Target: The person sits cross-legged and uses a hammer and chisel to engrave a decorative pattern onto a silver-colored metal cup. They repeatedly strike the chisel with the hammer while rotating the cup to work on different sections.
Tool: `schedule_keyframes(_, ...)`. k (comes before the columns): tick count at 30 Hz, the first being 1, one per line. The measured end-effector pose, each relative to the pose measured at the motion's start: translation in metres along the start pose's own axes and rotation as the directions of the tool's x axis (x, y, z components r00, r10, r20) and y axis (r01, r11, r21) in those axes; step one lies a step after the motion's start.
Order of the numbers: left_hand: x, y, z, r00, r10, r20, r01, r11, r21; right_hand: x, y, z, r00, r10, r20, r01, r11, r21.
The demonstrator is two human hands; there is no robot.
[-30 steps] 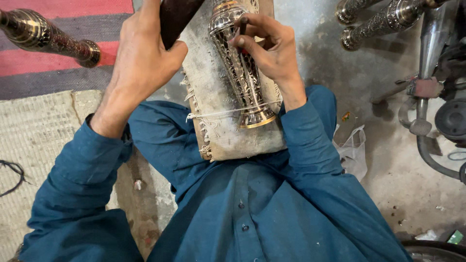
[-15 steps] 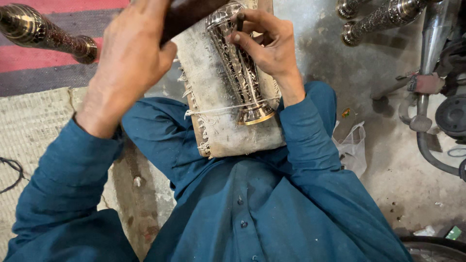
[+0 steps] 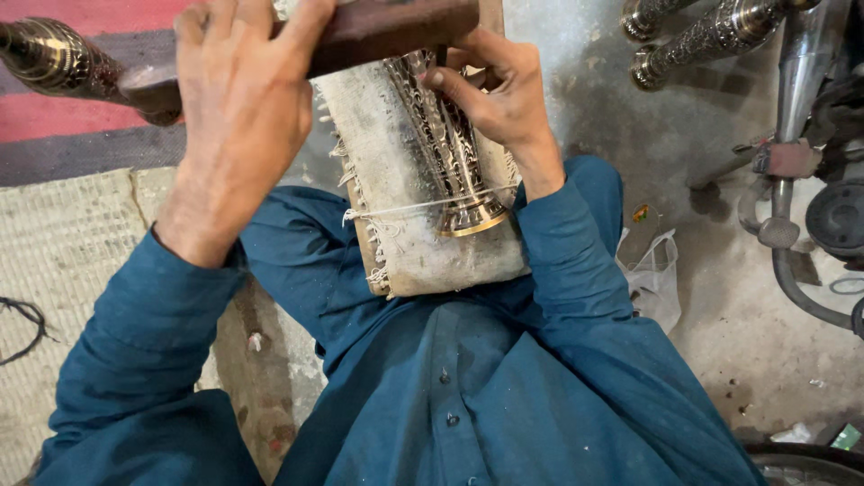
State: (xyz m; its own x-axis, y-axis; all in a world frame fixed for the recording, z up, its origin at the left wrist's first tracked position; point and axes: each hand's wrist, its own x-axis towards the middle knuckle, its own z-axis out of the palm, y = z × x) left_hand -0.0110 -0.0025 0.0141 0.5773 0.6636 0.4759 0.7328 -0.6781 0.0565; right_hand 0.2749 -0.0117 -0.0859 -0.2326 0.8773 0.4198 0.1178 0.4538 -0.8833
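Light: soft, even daylight, fairly bright, no single strong source.
Shadows: faint, diffuse; darkest in the folds of the blue shirt near the camera.
Glare: small highlights on the engraved metal vase and the metal pieces far right.
Blur: left hand and wooden mallet slightly smeared.
Edges: mild wide-angle stretch at the corners.

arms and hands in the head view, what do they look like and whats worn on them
Both arms wear long teal-blue sleeves of a buttoned shirt, creased, ending at the wrists. The left hand and right hand are bare: no gloves, rings or watch visible. The fingers look dusty.
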Motion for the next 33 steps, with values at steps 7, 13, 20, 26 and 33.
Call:
schedule_keyframes(7,-0.004,-0.001,0.009,0.999,-0.033,0.030,0.037,0.988,-0.148,-0.003,0.004,-0.001,1.000,-0.002,0.024,0.002,1.000,-0.015)
schedule_keyframes(13,-0.005,-0.002,0.017,0.991,-0.087,0.106,0.105,0.978,-0.179,-0.008,0.005,-0.001,0.999,0.049,0.011,-0.049,0.999,0.020)
schedule_keyframes(20,-0.010,-0.001,0.022,0.995,-0.076,0.062,0.091,0.953,-0.289,-0.010,0.007,-0.001,0.997,0.071,0.038,-0.072,0.997,0.035)
schedule_keyframes(26,-0.009,-0.002,0.024,0.996,-0.064,0.059,0.077,0.964,-0.256,-0.013,0.011,0.000,0.995,0.089,0.033,-0.091,0.994,0.068)
schedule_keyframes(33,-0.012,-0.006,0.029,0.994,-0.084,0.070,0.101,0.947,-0.304,-0.014,0.014,0.001,0.994,0.107,0.035,-0.109,0.991,0.073)
